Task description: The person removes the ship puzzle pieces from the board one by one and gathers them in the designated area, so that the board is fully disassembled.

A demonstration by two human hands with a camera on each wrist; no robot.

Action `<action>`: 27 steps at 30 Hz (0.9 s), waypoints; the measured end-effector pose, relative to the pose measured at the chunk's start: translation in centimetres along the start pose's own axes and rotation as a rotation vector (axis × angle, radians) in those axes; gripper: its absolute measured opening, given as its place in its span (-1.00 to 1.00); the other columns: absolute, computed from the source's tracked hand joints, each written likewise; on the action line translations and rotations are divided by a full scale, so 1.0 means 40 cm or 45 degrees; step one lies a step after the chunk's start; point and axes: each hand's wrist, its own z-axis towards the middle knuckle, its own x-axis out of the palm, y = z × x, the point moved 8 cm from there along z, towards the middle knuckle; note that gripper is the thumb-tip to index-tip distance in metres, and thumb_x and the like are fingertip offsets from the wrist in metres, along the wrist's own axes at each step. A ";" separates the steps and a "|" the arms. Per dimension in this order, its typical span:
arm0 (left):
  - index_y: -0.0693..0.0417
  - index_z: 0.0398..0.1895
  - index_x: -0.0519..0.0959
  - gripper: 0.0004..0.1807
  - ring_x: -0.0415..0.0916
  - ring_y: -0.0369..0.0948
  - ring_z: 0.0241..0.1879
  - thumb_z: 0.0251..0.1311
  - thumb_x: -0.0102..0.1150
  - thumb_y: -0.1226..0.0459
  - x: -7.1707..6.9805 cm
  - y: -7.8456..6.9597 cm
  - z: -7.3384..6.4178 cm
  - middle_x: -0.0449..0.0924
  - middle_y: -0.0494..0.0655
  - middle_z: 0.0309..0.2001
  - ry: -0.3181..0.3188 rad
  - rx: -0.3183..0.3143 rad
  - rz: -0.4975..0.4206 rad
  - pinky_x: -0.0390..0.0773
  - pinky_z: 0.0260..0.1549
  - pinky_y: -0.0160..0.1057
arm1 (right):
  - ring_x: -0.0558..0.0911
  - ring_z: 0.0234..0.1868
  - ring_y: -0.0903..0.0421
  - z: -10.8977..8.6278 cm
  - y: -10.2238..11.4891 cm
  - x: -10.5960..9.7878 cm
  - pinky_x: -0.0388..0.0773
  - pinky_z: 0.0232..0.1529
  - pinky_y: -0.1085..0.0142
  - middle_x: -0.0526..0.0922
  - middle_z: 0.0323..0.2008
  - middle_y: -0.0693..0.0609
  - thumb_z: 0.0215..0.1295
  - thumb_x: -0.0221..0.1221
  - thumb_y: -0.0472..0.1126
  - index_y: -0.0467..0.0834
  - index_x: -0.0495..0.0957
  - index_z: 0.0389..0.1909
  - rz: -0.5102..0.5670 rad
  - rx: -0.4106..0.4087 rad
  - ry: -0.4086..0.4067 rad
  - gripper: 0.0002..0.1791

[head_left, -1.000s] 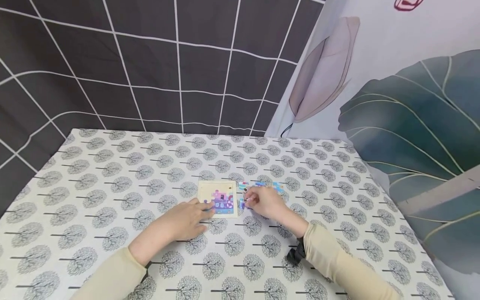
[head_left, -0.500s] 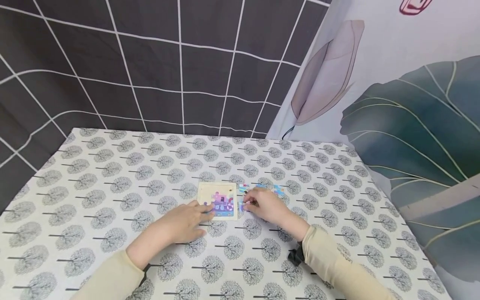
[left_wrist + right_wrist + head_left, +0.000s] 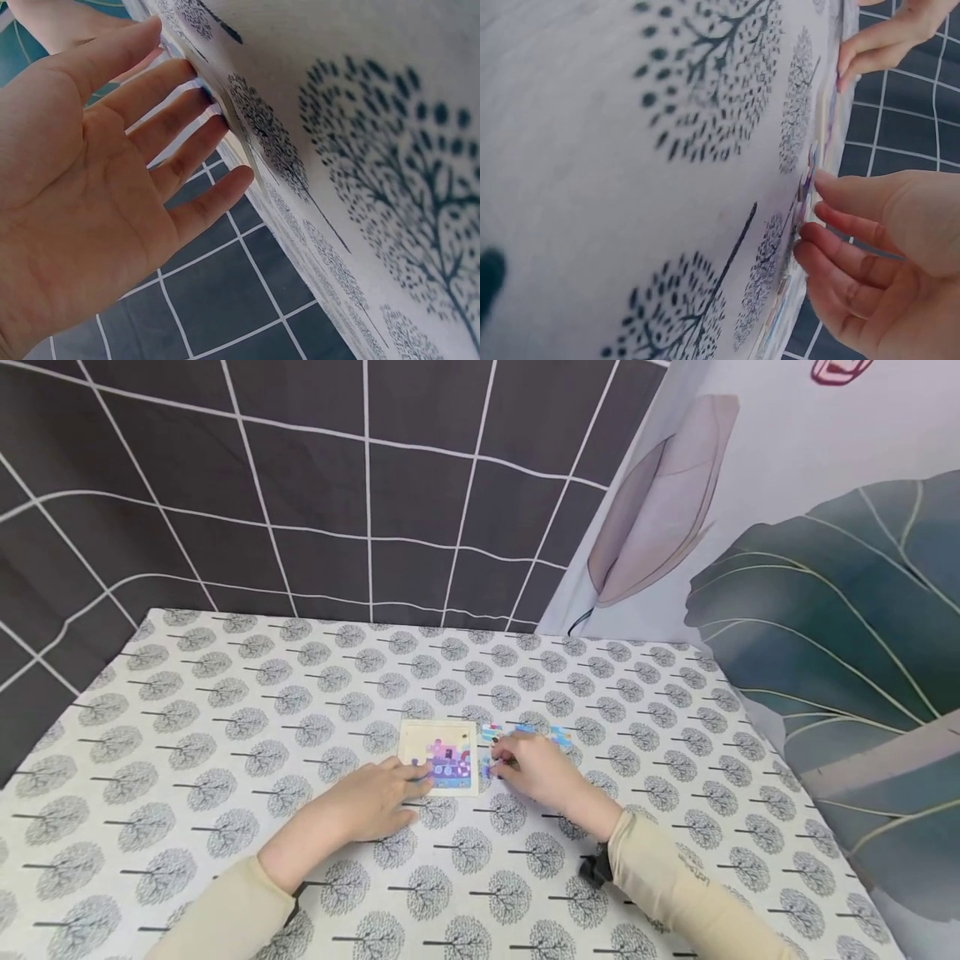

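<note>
Puzzle tray [image 3: 415,746], part-filled with pieces [image 3: 452,767] — left hand [image 3: 373,800] relaxed, right hand [image 3: 542,770] — hold unclear

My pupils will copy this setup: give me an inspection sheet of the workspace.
Surface: tree-print tablecloth.
Job's things: cream puzzle tray, partly filled with fitted pieces; loose pieces to its right.
Clutter: nothing seen.
Left hand: extended at the puzzle tray's near left corner.
Right hand: curled over the loose pieces; grip unclear.
Cables: thin, dark, cord-like line by the back edge; identity unclear.
Surroundings: dark gridded hanging behind, leaf-print hanging at right.
</note>
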 end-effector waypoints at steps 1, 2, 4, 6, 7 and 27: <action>0.10 0.24 0.41 -0.49 0.25 0.05 0.26 0.23 0.08 0.15 -0.001 0.000 0.000 0.25 -0.02 0.35 0.000 0.001 0.001 0.34 0.20 0.09 | 0.61 -0.38 0.23 0.002 0.001 -0.004 0.59 -0.31 0.44 0.67 -0.38 0.07 0.11 0.30 -0.22 -0.16 0.63 -0.30 0.007 -0.008 -0.013 -0.85; 0.10 0.24 0.40 -0.50 0.25 0.05 0.27 0.24 0.08 0.15 -0.002 0.000 0.000 0.24 -0.01 0.35 0.003 -0.002 -0.004 0.33 0.21 0.10 | 0.61 -0.39 0.23 0.005 0.003 -0.009 0.59 -0.31 0.45 0.67 -0.39 0.07 0.12 0.29 -0.22 -0.16 0.64 -0.32 0.017 -0.018 -0.028 -0.87; 0.11 0.24 0.41 -0.51 0.23 0.05 0.28 0.25 0.07 0.15 -0.005 -0.001 0.000 0.25 -0.01 0.35 0.005 -0.012 -0.008 0.31 0.22 0.10 | 0.62 -0.40 0.22 0.011 0.005 -0.017 0.60 -0.31 0.45 0.68 -0.41 0.05 0.12 0.29 -0.25 -0.18 0.65 -0.33 0.046 -0.039 -0.063 -0.89; 0.13 0.22 0.42 -0.52 0.24 0.07 0.28 0.26 0.05 0.16 -0.011 -0.005 0.001 0.28 0.01 0.33 -0.002 -0.012 0.002 0.29 0.24 0.09 | 0.63 -0.41 0.21 0.018 0.006 -0.022 0.60 -0.32 0.47 0.68 -0.42 0.04 0.11 0.29 -0.26 -0.20 0.66 -0.32 0.063 -0.057 -0.085 -0.88; 0.15 0.20 0.44 -0.54 0.26 0.07 0.27 0.26 0.06 0.17 -0.014 -0.009 0.002 0.30 0.02 0.31 -0.008 -0.009 0.009 0.29 0.24 0.09 | 0.63 -0.40 0.21 0.021 0.005 -0.023 0.60 -0.31 0.48 0.69 -0.40 0.03 0.10 0.29 -0.26 -0.21 0.66 -0.30 0.069 -0.058 -0.089 -0.86; 0.02 0.24 0.40 -0.50 0.30 -0.03 0.25 0.26 0.04 0.06 0.004 -0.064 0.055 0.32 -0.08 0.31 -0.041 0.050 0.248 0.38 0.20 0.01 | 0.66 -0.24 0.14 0.089 0.015 0.010 0.62 -0.14 0.33 0.70 -0.23 -0.02 0.13 0.28 -0.19 -0.20 0.62 -0.11 0.203 -0.091 0.037 -0.70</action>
